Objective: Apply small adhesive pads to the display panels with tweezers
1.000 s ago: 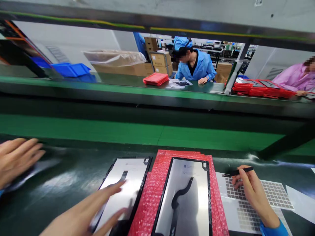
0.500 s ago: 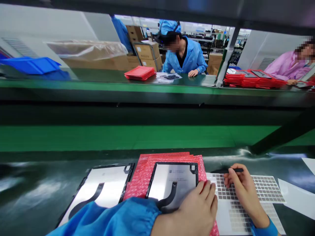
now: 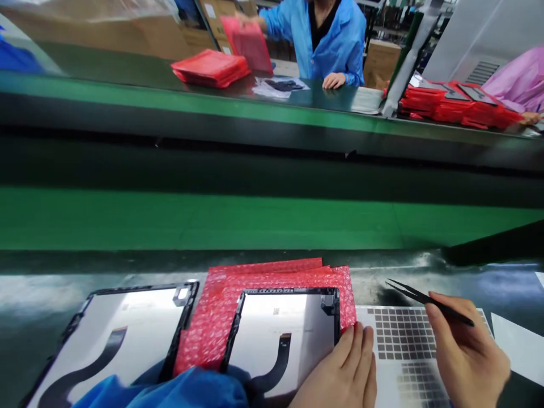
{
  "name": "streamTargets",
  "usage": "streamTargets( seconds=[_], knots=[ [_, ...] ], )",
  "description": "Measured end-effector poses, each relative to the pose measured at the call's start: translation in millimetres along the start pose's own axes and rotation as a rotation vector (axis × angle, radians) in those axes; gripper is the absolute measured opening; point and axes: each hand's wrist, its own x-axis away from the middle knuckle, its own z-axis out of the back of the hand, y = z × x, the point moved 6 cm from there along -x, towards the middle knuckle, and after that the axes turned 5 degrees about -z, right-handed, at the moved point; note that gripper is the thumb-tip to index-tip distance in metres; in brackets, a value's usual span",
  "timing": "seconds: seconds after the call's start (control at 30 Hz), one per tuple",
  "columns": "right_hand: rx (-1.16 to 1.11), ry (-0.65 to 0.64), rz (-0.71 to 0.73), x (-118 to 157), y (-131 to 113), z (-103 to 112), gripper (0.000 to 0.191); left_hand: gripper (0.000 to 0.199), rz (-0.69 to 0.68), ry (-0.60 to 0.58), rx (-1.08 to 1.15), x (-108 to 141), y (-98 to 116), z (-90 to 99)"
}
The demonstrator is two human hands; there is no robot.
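Observation:
My right hand (image 3: pixel 467 351) pinches black tweezers (image 3: pixel 442 307), their tips apart and pointing up-left above the bench. Below them lies a sheet of small grey square stickers (image 3: pixel 402 334), partly covered by that hand. My left hand (image 3: pixel 340 371) lies flat with fingers stretched, over the right edge of a tablet screen panel (image 3: pixel 293 317) and the sticker sheet's left side. This panel rests on red bubble-wrap bags (image 3: pixel 199 331), its silver back up, with a dark curved ribbon cable. A similar panel (image 3: pixel 140 317) lies to the left, partly hidden by my blue sleeve.
A white sheet (image 3: pixel 518 345) lies at the right. Beyond a green strip (image 3: pixel 272 224) stands another bench, with red bags (image 3: pixel 212 68) and a person in a blue jacket (image 3: pixel 335 39). A pink-sleeved person (image 3: pixel 521 82) is by more red bags. A dark bar (image 3: pixel 501 241) slants at right.
My right hand has lifted from the sticker sheet and moved right, the tweezers now plainly showing. My left hand stays on the panel. The view has tilted down; the blue-jacketed person has raised a red bag.

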Motion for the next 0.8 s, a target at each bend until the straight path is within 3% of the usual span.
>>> streamTargets(
  seconds=[0.07,0.13,0.4,0.5,0.63,0.8],
  knots=[
    [0.081,0.026,0.165,3,-10,3,0.010,0.033,0.013,0.001,-0.001,0,1,0.4],
    [0.072,-0.014,0.226,4,-9,0,0.009,0.033,0.021,-0.010,-0.009,2,3,-1.0],
    [0.327,-0.232,0.204,-4,0,-21,0.021,0.040,0.053,-0.028,-0.035,8,13,-9.1],
    [0.278,-0.263,0.136,-2,2,-16,0.020,0.041,0.060,-0.032,-0.055,8,15,-11.0],
    [0.014,-0.314,-0.045,9,11,-13,0.020,0.045,0.073,-0.028,-0.063,9,17,-12.0],
    [-0.068,-0.449,-0.079,17,14,-26,0.018,0.049,0.060,-0.048,-0.104,11,18,-13.1]
  ],
)
